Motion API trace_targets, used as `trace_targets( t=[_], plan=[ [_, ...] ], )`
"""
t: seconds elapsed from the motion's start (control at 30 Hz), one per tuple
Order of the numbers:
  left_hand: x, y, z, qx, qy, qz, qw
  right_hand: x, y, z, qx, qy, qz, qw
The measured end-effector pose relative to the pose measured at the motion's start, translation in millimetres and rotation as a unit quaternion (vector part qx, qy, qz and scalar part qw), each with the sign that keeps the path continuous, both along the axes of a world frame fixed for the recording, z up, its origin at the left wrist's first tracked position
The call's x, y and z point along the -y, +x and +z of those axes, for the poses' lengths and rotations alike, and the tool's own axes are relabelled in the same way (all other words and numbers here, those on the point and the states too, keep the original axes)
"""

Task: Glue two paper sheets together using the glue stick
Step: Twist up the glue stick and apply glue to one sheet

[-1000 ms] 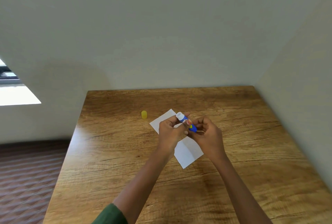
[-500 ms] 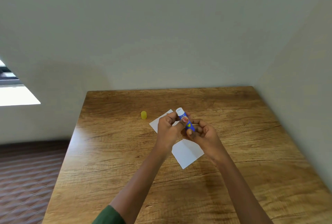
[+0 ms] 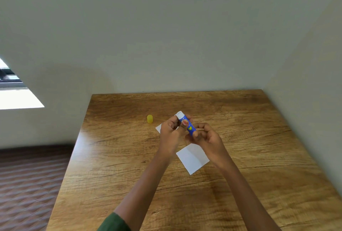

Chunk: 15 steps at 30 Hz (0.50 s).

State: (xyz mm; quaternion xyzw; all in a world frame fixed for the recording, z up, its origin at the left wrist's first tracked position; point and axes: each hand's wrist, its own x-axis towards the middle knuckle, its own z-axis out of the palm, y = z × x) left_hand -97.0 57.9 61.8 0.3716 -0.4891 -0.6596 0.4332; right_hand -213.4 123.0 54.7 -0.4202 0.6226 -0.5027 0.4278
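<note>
A blue glue stick [image 3: 188, 125] with its white tip exposed is held tilted above the table, tip pointing away. My left hand [image 3: 171, 134] pinches its upper body between thumb and fingers. My right hand [image 3: 207, 138] grips its lower end. Its yellow cap [image 3: 149, 119] stands on the wood to the left, apart from both hands. White paper [image 3: 192, 157] lies flat beneath my hands, with one corner showing at the lower right and another corner [image 3: 159, 128] showing at the left. I cannot tell whether it is one sheet or two, as my hands hide the middle.
The wooden table [image 3: 259, 156] stands in a corner, with walls close behind and on the right. Its left edge drops to a dark patterned floor [image 3: 27, 184]. A bright window [image 3: 14, 97] is at the far left.
The glue stick has tipped more upright and lifted slightly. My right hand's fingers have shifted around its lower end. The paper and cap have not moved.
</note>
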Motion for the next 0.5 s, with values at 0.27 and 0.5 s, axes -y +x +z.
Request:
trace_targets(
  t=[0.27,0.5],
  plan=[
    [1.9,0.1,-0.1,-0.002,-0.014,-0.011,1.000,-0.6,1.6,1.6,0.028,0.001,0.006,1.000],
    [1.8,-0.2,4.2,-0.029,-0.004,-0.025,0.999,-2.4,3.0,4.2,0.043,0.015,0.009,0.999]
  ],
)
